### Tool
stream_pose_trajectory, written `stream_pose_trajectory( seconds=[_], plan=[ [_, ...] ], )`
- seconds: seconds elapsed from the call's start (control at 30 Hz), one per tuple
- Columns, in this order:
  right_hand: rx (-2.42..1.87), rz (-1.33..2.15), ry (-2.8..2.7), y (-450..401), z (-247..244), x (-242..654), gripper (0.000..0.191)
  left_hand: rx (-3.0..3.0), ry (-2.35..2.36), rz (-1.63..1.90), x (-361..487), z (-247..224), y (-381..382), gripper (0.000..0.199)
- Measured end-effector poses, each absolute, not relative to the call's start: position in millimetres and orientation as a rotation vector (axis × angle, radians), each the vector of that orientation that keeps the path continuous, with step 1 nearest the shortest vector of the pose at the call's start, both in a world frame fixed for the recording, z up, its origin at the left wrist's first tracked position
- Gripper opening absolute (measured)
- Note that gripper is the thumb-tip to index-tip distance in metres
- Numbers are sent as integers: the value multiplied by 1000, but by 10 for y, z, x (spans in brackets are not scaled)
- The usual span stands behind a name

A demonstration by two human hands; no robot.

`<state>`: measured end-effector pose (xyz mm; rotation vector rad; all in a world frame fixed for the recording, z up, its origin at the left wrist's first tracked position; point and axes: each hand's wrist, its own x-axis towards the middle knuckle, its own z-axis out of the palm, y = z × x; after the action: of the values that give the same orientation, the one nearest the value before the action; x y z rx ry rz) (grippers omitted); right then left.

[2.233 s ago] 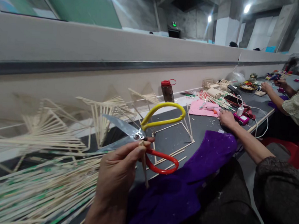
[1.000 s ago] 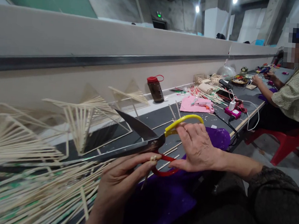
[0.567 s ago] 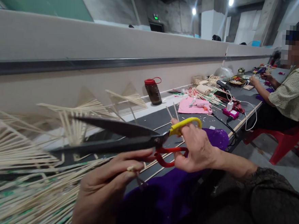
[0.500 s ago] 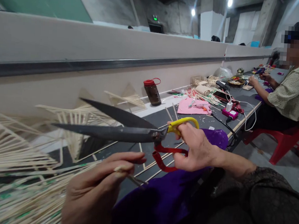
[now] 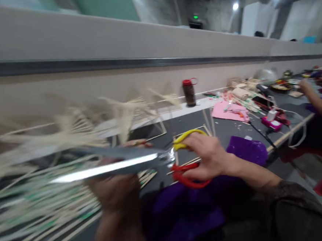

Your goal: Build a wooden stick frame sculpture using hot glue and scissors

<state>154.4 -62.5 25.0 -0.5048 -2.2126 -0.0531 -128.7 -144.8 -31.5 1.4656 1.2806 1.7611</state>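
Observation:
Large scissors [image 5: 136, 163] with one yellow and one red handle are gripped in my right hand [image 5: 209, 157], their blades pointing left and almost together. Behind and below the blades is my left hand [image 5: 120, 187], smeared by motion and partly covered by them, so its fingers and anything in them cannot be made out. Thin pale sticks [image 5: 59, 198], some with green marks, lie in a pile under and left of my left hand. A stick frame [image 5: 187, 131] lies on the table beyond the scissors.
Fan-like stick structures [image 5: 123, 114] stand along the wall. Farther back are a brown bottle with a red lid [image 5: 189, 93], a pink sheet [image 5: 222, 111] with a glue gun, a magenta box [image 5: 271, 123] with cables and purple cloth [image 5: 247, 150]. Another person's hand [image 5: 306, 88] shows at far right.
The view has swung left. The scissor blades have gone from wide open to nearly closed, and my left hand has moved behind them.

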Motion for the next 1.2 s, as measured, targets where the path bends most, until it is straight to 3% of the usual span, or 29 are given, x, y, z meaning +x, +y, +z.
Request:
stream_pose_trajectory(
  seconds=[0.13, 0.33, 0.8, 1.2],
  plan=[
    [-542, 14, -2043, -537, 39, 1624, 44, 1453, 1431, 1878, -501, 323, -943, 21],
    [-726, -57, -2121, -487, -60, 1749, 43, 1502, 1457, 2068, -542, 123, -797, 16],
    [-800, -98, -2153, -460, -86, 1724, 43, 2059, 1285, 1883, -462, 163, -829, 11],
    [-803, 1, -2169, -472, -121, 1686, 43, 2254, 1564, 2001, -384, 87, -801, 14]
  ],
)
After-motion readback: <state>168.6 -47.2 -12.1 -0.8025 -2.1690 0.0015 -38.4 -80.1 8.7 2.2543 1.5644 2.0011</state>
